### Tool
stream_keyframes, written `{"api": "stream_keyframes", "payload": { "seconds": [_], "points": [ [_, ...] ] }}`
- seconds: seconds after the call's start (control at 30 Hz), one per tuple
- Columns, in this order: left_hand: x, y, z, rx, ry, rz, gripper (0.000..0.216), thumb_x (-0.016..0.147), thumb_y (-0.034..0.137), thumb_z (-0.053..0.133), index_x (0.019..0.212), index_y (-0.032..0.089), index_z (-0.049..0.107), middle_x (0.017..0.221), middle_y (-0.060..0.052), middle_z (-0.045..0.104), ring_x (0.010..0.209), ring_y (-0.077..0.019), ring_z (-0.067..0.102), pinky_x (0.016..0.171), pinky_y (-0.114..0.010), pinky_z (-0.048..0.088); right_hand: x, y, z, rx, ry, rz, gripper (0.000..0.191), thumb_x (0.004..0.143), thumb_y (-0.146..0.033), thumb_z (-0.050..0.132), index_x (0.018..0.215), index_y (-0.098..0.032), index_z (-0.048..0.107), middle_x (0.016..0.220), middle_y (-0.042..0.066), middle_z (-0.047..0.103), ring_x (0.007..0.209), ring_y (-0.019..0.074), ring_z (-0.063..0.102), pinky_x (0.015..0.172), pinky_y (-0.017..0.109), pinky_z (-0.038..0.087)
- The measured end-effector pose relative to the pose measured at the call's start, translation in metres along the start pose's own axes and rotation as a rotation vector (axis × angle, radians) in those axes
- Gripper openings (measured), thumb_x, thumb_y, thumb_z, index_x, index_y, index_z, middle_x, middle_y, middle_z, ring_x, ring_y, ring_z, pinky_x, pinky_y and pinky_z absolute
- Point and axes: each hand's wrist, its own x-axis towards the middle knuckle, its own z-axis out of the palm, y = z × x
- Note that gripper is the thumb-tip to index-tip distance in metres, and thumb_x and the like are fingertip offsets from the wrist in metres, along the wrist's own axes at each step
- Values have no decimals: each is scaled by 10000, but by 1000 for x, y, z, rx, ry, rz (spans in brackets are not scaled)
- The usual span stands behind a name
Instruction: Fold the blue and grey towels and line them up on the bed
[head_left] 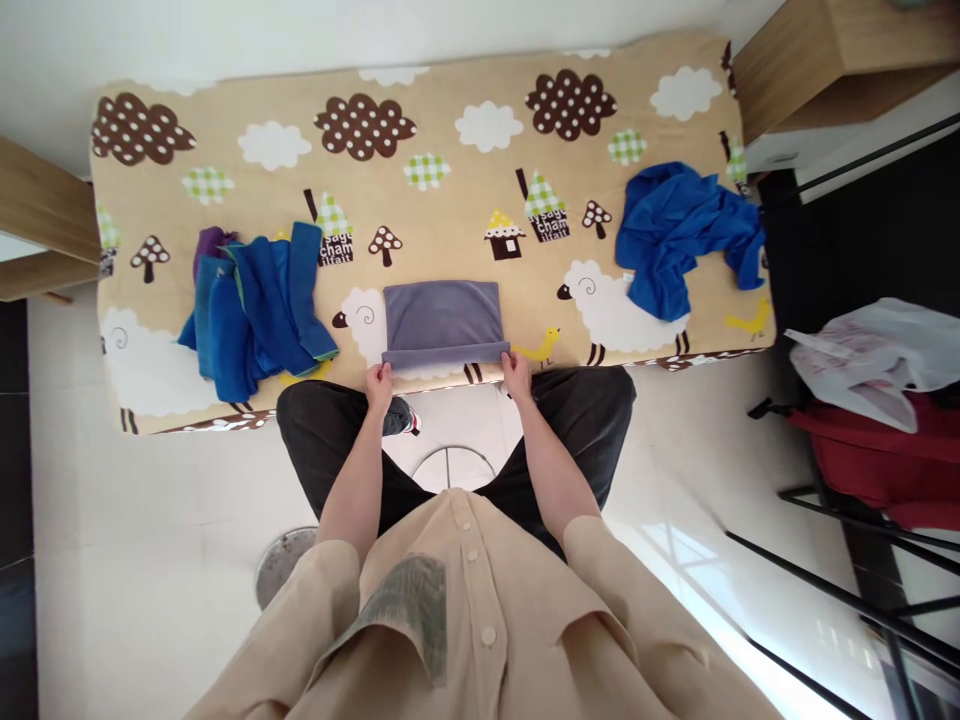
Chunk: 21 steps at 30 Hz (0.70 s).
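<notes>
A grey cloth (444,312) lies flat on the patterned bench cover, its near edge turned up into a narrow band. My left hand (379,384) pinches the left end of that band. At the opposite end, my right hand (516,374) has its fingers closed on the right corner. The far part of the cloth rests smooth between the printed sheep. To the left sits a loose heap of blue cloths (255,310) with a bit of purple cloth (210,246) at its top. A crumpled blue cloth (682,235) lies on the right.
The bench wears a beige cover (450,230) printed with clouds, sheep and mushrooms. Wooden cabinets (795,70) stand at both ends. At right are a white plastic bag (885,350), red fabric (885,450) and a black metal frame (810,590). A round stool seat (283,565) is lower left.
</notes>
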Motion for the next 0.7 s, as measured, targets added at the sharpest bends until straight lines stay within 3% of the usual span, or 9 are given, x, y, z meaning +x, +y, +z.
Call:
{"api": "stream_keyframes", "payload": {
  "seconds": [0.17, 0.33, 0.7],
  "points": [
    [-4, 10, 1, 64, 84, -2, 365, 1020, 359, 544, 687, 209, 531, 638, 27, 417, 684, -156, 467, 775, -273, 442, -4, -4, -3, -27, 54, 43, 419, 993, -528, 489, 884, -173, 682, 895, 122, 731, 872, 251, 615, 873, 346, 474],
    [-8, 13, 3, 77, 127, 6, 400, 993, 324, 545, 618, 219, 451, 606, 33, 383, 637, -138, 422, 746, -274, 444, -7, -8, -2, -84, 78, 61, 354, 969, -415, 503, 811, -173, 708, 733, 104, 715, 784, 252, 625, 850, 350, 475],
    [-4, 5, 5, 147, 61, -20, 388, 958, 367, 558, 605, 225, 478, 606, 9, 427, 664, -167, 469, 784, -312, 445, -8, -9, -3, -113, 120, 105, 269, 865, -329, 569, 703, -173, 717, 758, 124, 737, 738, 251, 608, 837, 362, 484]
  ]
}}
